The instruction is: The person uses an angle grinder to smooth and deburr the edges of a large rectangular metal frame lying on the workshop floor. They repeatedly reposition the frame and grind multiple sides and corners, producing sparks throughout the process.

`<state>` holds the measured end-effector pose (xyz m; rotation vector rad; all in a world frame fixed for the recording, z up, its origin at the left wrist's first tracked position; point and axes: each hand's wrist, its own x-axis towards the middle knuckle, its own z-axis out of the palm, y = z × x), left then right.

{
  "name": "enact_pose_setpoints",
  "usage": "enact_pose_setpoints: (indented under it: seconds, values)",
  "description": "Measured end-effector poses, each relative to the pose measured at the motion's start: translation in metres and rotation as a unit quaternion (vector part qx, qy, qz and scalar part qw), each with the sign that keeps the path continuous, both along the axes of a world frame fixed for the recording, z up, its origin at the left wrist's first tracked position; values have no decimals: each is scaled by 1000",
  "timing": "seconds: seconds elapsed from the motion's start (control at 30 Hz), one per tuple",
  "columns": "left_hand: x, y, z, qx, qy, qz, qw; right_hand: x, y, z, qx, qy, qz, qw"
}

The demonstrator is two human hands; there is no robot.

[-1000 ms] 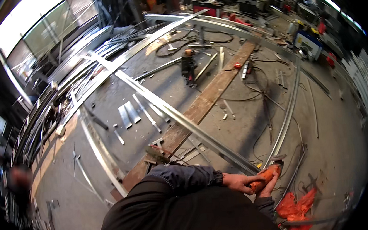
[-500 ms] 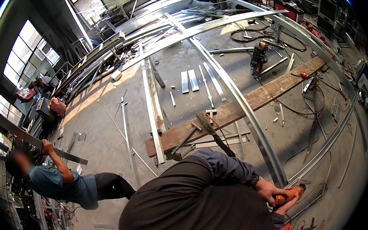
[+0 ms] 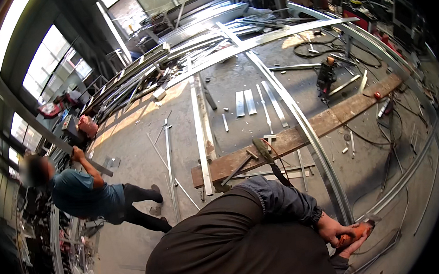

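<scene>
Left hand [image 3: 333, 228], right hand [image 3: 352, 249] around orange grinder [image 3: 354, 234] (metal frame [image 3: 334, 192] near)

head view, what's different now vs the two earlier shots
The view has swung left, so things sit farther right. A co-worker in teal, only partly seen at first, now shows clearly, farther up the picture, gripping a long metal bar. Nothing was let go: the left hand and right hand still hold the orange power tool. The metal frame and brown plank stayed put.
</scene>
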<state>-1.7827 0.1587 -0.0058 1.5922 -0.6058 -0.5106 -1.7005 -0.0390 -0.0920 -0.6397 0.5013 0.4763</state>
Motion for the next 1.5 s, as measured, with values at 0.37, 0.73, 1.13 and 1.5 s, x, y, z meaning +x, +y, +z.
enact_pose_setpoints:
  seconds: [0.37, 0.73, 1.13, 1.5]
  values:
    - [155, -93, 26, -15, 204, -71, 976, 123, -94, 58, 13, 60, -44, 997]
    - [174, -218, -23, 39, 530, -68, 845, 98, -196, -20, -141, 183, 20, 973]
    - [160, -251, -154, 67, 614, 210, 758, 94, -172, -166, -175, 150, 153, 961]
    - [162, -255, -133, 111, 608, 221, 755, 93, -156, -180, -301, 104, 218, 922]
